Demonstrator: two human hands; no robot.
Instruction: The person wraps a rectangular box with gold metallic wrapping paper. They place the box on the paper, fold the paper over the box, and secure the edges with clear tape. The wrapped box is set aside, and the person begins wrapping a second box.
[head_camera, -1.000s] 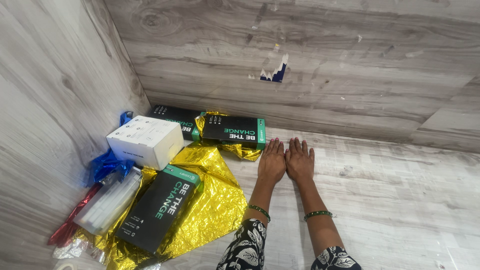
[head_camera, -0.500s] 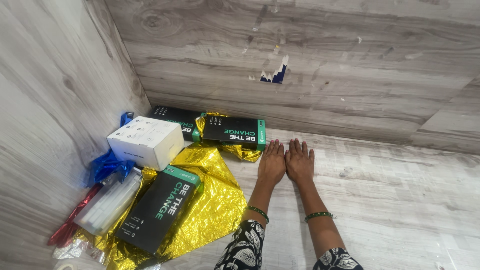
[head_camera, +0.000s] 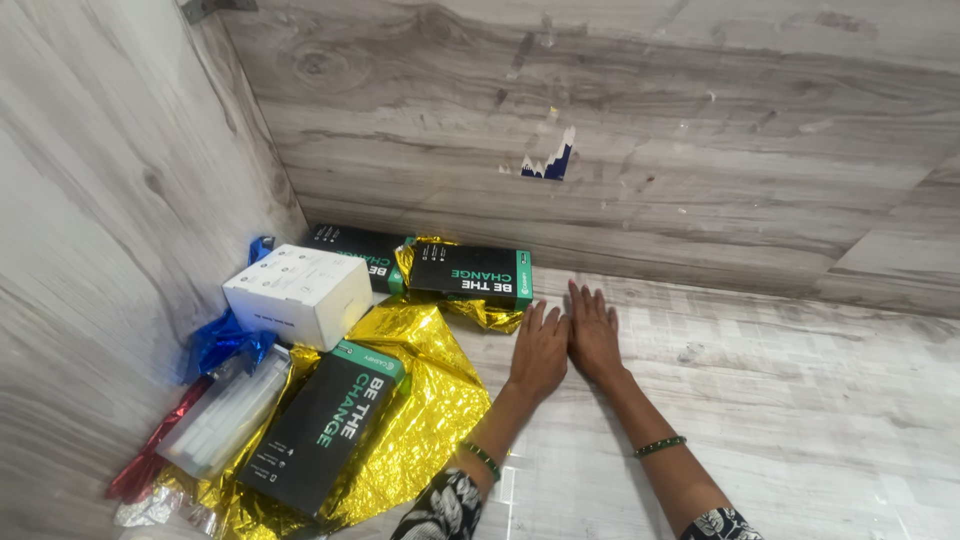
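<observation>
Flat on the floor (head_camera: 800, 400), left hand (head_camera: 540, 350) and right hand (head_camera: 595, 335) (each grip open, empty) lie beside closed black boxes (head_camera: 470, 275).

Gold foil sheet (head_camera: 425, 400) underlies a black box with green edge (head_camera: 325, 425); beside the sheet, a white box (head_camera: 298, 293), blue foil (head_camera: 225, 340), red foil (head_camera: 145, 465). Floor (head_camera: 800, 420): grey wood-grain. Bangles (head_camera: 660, 446) green.

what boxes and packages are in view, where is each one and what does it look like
White box: by the left wall, rectangular, small dark print.
Near black box: on the gold foil sheet, long, flat, green end, pale lettering.
Middle black box: by the back wall, ahead of the left hand, green end.
Far black box: behind the white box, partly hidden.
Clear packet: left of the near box, white contents.
</observation>
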